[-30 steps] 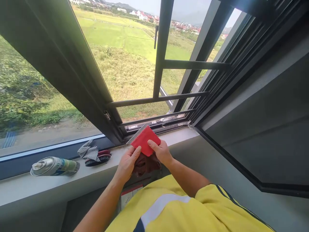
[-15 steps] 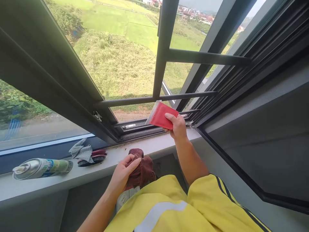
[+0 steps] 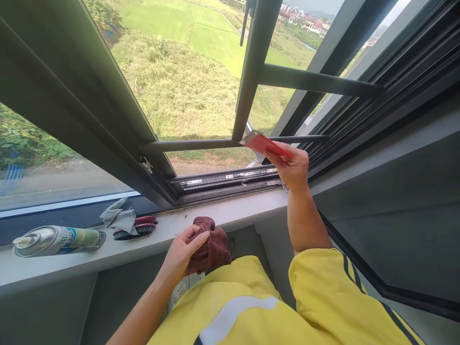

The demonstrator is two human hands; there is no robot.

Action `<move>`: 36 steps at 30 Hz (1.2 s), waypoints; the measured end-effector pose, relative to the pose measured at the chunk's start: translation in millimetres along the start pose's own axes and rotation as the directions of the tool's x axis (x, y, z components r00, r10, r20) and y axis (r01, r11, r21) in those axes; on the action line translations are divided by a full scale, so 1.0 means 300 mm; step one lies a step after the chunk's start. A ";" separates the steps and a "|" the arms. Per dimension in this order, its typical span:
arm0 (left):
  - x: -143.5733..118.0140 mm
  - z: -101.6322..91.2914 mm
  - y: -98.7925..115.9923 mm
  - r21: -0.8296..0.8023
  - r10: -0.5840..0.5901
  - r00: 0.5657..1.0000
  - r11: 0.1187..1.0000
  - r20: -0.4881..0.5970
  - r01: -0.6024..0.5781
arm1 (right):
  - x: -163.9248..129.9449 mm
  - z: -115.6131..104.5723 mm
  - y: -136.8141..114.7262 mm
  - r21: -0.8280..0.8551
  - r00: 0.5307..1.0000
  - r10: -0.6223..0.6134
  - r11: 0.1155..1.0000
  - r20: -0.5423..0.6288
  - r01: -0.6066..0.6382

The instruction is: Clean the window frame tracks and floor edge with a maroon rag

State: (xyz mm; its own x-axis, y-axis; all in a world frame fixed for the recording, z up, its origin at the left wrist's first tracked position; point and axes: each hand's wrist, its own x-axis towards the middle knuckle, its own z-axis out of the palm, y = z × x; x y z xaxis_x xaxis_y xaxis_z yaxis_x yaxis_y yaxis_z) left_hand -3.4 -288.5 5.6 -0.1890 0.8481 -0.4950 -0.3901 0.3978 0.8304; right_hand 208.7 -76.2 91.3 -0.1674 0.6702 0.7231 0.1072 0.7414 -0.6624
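Observation:
My right hand (image 3: 293, 167) grips a flat red scraper (image 3: 264, 143) with a pale blade edge and holds it up at the lower right corner of the open window, close to the dark horizontal bars (image 3: 201, 143) and the bottom track (image 3: 223, 179). My left hand (image 3: 181, 254) holds a dark red cloth (image 3: 212, 247) bunched at the front edge of the grey sill (image 3: 108, 251). Both sleeves are yellow with a pale stripe.
On the sill to the left lie a spray can (image 3: 57, 239) on its side, a grey checked rag (image 3: 118, 218) and a dark red brush (image 3: 136, 229). A dark insect screen (image 3: 402, 215) stands at the right. Fields lie far below the open window.
The two hands held the scraper together over the cloth at the sill. My right hand has since lifted the scraper up and right to the window corner; my left hand stayed on the cloth.

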 end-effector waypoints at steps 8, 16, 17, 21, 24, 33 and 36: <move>0.006 -0.024 -0.017 0.022 -0.005 1.000 1.000 -0.006 0.006 | 0.124 -0.054 0.041 -0.094 0.972 -0.063 0.992 0.228 0.086; 0.009 -0.015 -0.011 -0.002 -0.008 1.000 1.000 -0.019 0.008 | 0.203 -0.080 0.029 -0.059 0.939 -0.010 0.998 0.345 0.032; 0.009 -0.012 -0.010 -0.004 -0.004 1.000 1.000 -0.022 0.004 | 0.212 -0.082 0.027 -0.060 0.933 -0.003 0.998 0.360 0.026; 0.009 -0.003 -0.007 -0.017 -0.001 1.000 1.000 -0.030 0.000 | 0.235 -0.089 0.026 -0.093 0.911 -0.036 0.992 0.411 0.082; 0.010 -0.001 -0.006 -0.014 0.001 0.999 1.000 -0.038 -0.001 | 0.239 -0.088 0.027 -0.099 0.900 -0.082 0.986 0.427 0.136; 0.014 0.002 0.001 -0.020 -0.008 0.999 1.000 -0.038 0.007 | 0.244 -0.081 0.032 -0.075 0.898 -0.076 0.990 0.434 0.120; 0.012 0.007 0.005 -0.015 -0.026 0.999 1.000 -0.033 0.026 | 0.247 -0.083 0.056 -0.079 0.896 -0.087 0.988 0.435 0.135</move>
State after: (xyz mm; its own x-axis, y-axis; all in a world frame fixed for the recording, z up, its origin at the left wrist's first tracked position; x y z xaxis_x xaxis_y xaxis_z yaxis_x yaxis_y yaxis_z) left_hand -2.9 -284.0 5.7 -0.2083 0.8253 -0.5249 -0.4084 0.4142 0.8134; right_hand 222.5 -13.3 138.6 -0.5857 0.5213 0.6206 0.1604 0.8251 -0.5417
